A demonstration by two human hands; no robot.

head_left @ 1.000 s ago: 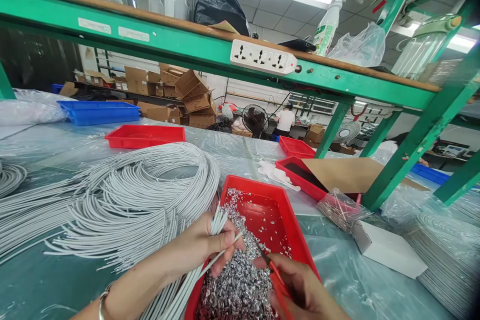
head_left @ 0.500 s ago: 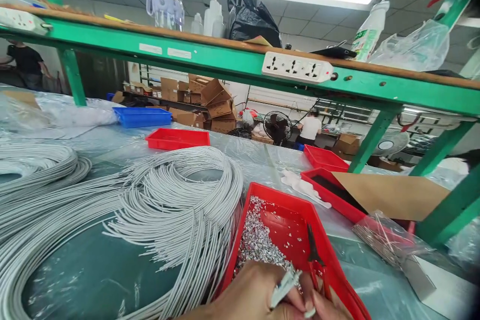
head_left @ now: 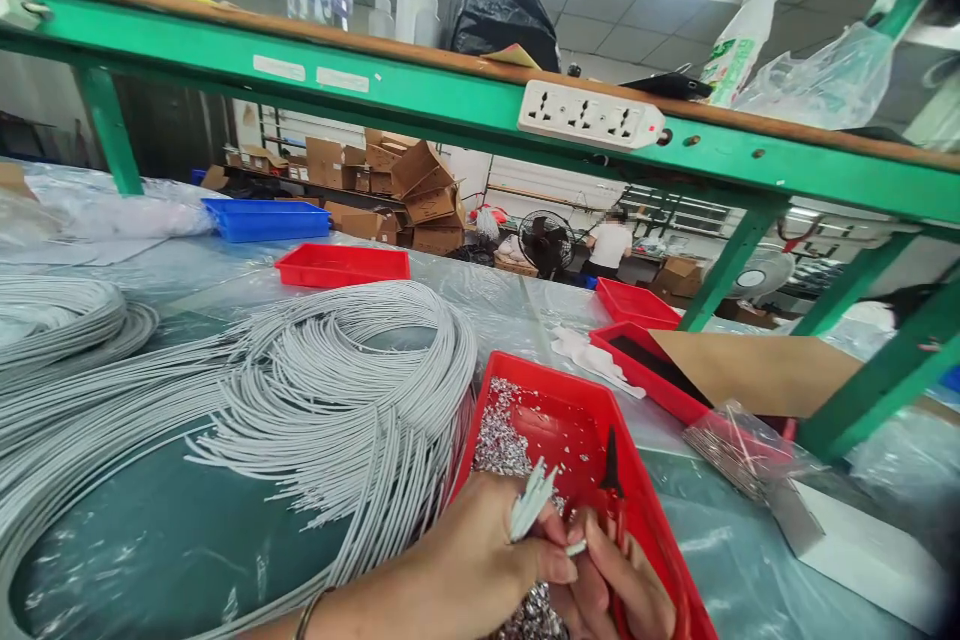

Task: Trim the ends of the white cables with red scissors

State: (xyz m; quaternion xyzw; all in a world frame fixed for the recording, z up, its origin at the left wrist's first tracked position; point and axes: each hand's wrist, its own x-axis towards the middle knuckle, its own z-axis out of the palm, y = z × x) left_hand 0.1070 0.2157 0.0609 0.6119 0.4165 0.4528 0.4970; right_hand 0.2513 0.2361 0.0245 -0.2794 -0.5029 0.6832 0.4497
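Note:
My left hand (head_left: 476,535) is closed around a small bunch of white cable ends (head_left: 532,500), which stick up past the thumb and forefinger. Close beside it, my right hand (head_left: 626,575) pinches at a single short white cable end (head_left: 576,548) between thumb and finger. Red-handled pliers (head_left: 611,470) with dark jaws run into the right hand, jaws pointing away from me; their handles are partly hidden by the fingers. Both hands are over a red tray (head_left: 566,420) scattered with small silvery scraps (head_left: 502,435). Large coils of white cable (head_left: 360,360) lie left of the tray.
A green shelf beam (head_left: 420,80) with a power strip (head_left: 589,115) crosses above the table. Farther back stand a blue tray (head_left: 266,220) and another red tray (head_left: 341,265). To the right lie a white glove (head_left: 596,358), a bag of thin rods (head_left: 724,455) and a white box (head_left: 855,540).
Both hands have come up and slightly left in view, showing more of the left forearm. The bunched cable ends now point more upright. The whole view has shifted a little.

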